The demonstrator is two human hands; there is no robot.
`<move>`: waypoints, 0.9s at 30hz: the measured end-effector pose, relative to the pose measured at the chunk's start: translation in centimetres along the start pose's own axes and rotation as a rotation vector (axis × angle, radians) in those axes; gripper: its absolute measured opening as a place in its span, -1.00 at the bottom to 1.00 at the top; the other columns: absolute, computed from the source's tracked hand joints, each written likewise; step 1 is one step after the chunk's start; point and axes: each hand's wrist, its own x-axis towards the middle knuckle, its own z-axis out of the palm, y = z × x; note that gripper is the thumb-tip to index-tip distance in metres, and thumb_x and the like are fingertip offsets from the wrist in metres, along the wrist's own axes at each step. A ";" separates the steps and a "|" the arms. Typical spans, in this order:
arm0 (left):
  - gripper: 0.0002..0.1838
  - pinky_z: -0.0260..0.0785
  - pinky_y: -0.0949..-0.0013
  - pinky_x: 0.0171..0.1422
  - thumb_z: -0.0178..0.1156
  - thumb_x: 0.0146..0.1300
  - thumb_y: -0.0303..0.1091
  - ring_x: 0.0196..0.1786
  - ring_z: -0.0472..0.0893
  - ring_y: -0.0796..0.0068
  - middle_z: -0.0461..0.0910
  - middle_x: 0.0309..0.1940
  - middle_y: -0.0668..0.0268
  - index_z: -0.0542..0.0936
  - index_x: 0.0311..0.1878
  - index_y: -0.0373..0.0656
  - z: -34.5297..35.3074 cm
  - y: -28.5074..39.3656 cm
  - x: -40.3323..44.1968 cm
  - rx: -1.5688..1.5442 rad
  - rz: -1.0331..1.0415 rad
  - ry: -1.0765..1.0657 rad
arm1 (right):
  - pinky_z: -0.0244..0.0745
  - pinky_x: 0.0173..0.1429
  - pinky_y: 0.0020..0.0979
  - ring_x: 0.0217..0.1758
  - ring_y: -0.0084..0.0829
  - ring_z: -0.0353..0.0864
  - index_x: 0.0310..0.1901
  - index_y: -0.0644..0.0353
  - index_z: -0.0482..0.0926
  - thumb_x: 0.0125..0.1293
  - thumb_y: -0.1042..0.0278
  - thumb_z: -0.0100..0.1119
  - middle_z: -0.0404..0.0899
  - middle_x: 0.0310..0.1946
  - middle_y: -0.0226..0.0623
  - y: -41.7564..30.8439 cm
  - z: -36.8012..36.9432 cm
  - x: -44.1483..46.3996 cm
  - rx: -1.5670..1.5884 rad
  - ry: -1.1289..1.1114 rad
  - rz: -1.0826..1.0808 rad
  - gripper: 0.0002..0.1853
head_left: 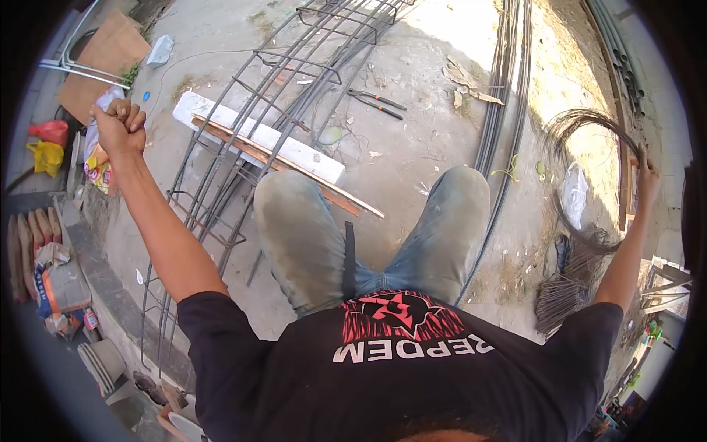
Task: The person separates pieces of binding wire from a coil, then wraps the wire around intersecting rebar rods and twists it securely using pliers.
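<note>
My left hand [119,129] is raised at the far left, its fingers closed in a fist. A thin wire [193,55] arcs across the ground and runs up to that fist. Out at the far right, my right hand [646,177] is closed around the edge of a large coil of dark wire [589,118]. Between my arms lies a rebar cage [243,96] of long bars and square stirrups. Its near part crosses a white slab [309,155] and a wooden strip [346,197]. Pincers with orange-marked handles [377,103] rest on the ground beyond my knees.
Long steel bars [504,96] run beside my right knee. A pile of short dark rods [563,298] and a white plastic bag [573,195] lie at right. On the left are a raised kerb [99,283], sacks [66,283] and a brown board [110,55].
</note>
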 end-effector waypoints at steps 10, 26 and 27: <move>0.11 -0.01 0.52 -0.58 -0.37 0.37 0.71 -0.56 0.09 0.60 0.17 -0.53 0.42 0.52 -0.05 -0.41 -5.7 0.0 -8.1 -0.625 0.003 -0.292 | 0.36 -0.19 0.08 -0.34 0.09 0.61 -0.24 0.28 0.77 0.54 -0.40 0.00 0.65 -0.39 0.11 -4.9 12.1 -17.5 -0.096 -0.050 -0.108 -0.25; -0.35 -0.02 0.58 -0.66 -0.16 0.66 0.32 -0.63 0.15 0.71 0.21 -0.57 0.51 0.53 0.00 -0.17 7.0 0.8 -5.4 -0.374 0.227 -0.030 | 0.38 0.53 -0.05 0.26 -0.04 0.73 0.32 0.43 0.59 0.38 -0.74 -0.15 0.76 0.10 0.10 -38.5 5.3 -33.0 1.409 -1.971 -0.839 0.14; -0.42 0.01 0.53 -0.63 -0.05 0.64 0.28 -0.63 0.18 0.70 0.27 -0.55 0.48 0.53 -0.05 -0.14 2.9 0.5 -3.6 -0.406 0.192 -0.099 | 0.46 0.45 -0.10 0.13 -0.07 0.78 0.24 0.41 0.65 0.43 -0.63 -0.05 0.79 0.00 0.05 -37.6 4.5 -33.5 1.303 -1.940 -0.930 0.01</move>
